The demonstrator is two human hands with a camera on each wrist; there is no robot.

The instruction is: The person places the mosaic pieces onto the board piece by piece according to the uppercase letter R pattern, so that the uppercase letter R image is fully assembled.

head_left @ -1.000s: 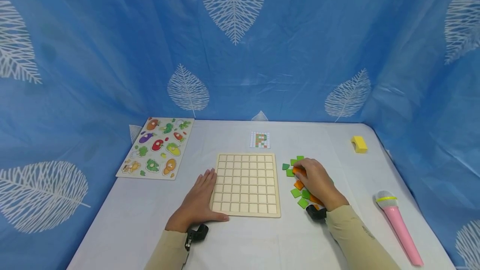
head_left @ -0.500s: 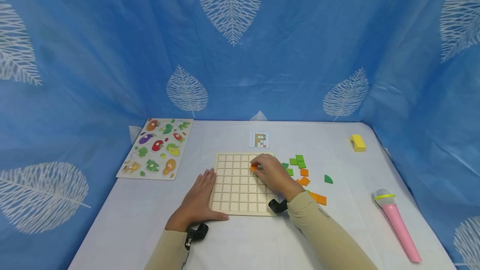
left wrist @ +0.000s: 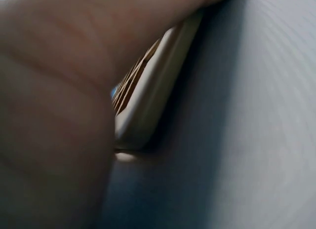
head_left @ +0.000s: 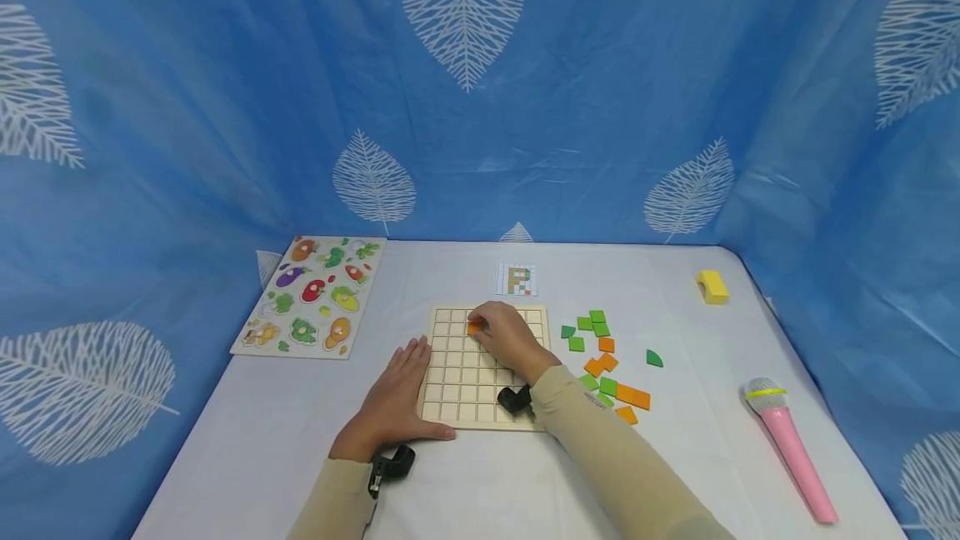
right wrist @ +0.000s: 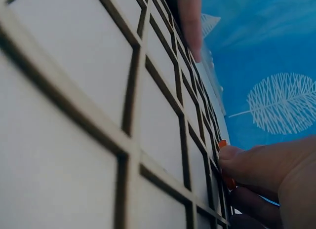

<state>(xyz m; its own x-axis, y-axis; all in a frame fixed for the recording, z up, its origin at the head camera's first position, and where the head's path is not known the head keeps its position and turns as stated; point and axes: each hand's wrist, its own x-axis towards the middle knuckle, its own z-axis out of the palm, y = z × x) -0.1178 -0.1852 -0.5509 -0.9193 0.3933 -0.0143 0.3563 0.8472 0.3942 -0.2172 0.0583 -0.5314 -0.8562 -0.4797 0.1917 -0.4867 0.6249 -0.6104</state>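
Observation:
A wooden grid board (head_left: 457, 382) with square cells lies in the middle of the white table. My right hand (head_left: 510, 338) pinches an orange square tile (head_left: 475, 328) at the board's upper middle; the right wrist view shows the orange tile (right wrist: 223, 143) between thumb and fingers against the grid. My left hand (head_left: 393, 394) rests along the board's left edge, fingers straight and thumb along the near left corner. In the left wrist view the hand (left wrist: 59, 91) lies against the board's rim (left wrist: 158, 86). A small pattern card (head_left: 517, 279) with a coloured letter lies behind the board.
Several green tiles (head_left: 576, 344) and orange tiles (head_left: 625, 394) lie scattered right of the board, with a dark green quarter-round piece (head_left: 655, 358) apart. A vegetable puzzle board (head_left: 307, 298) is at back left. A yellow block (head_left: 713, 287) and pink toy microphone (head_left: 798, 461) lie at right.
My right hand has picked an orange tile from the pile and carried it left onto the board, then further left toward its upper middle. My left hand has stayed in place.

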